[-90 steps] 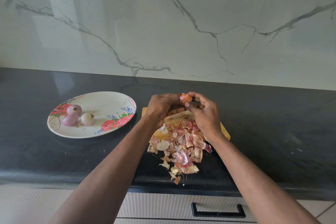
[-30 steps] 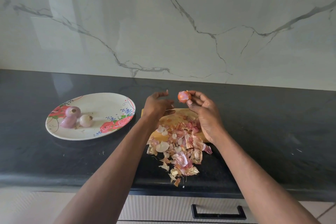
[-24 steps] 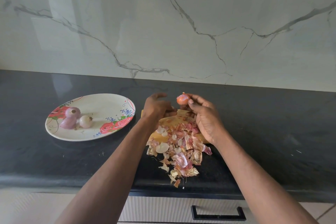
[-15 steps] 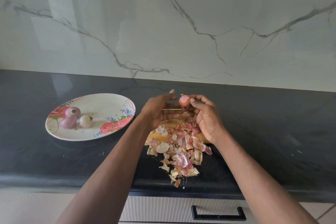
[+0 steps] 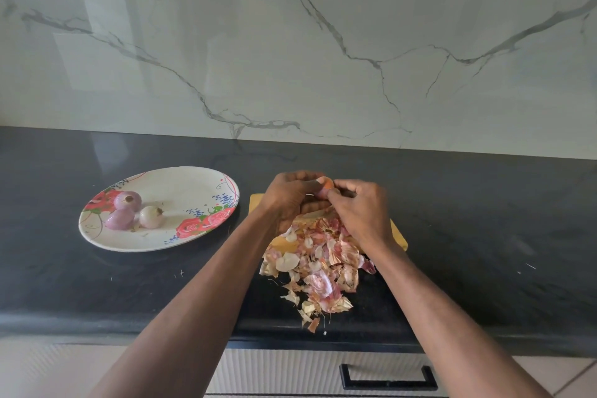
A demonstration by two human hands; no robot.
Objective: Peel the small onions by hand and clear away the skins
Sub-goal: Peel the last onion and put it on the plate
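Onion point(image 5: 325, 185), small and orange-pink, sits pinched between my two hands above the far end of the cutting board point(image 5: 400, 240). My left hand point(image 5: 290, 195) curls its fingers point(image 5: 310, 175) round the onion's left side; my right hand point(image 5: 361, 207) pinches its right side with bent fingers point(image 5: 342, 185), knuckles up. Whether a strip of skin is lifted under them I cannot tell. Below my wrists, toward me, lies the heap of skins point(image 5: 318, 263), papery pink and tan, spilling off the board onto the black counter point(image 5: 484, 236). Well to the left of my left hand stands a flowered plate point(image 5: 181, 191) carrying three peeled onions point(image 5: 134, 212), close together near its left rim. Beneath the counter edge shows a drawer handle point(image 5: 387, 381).
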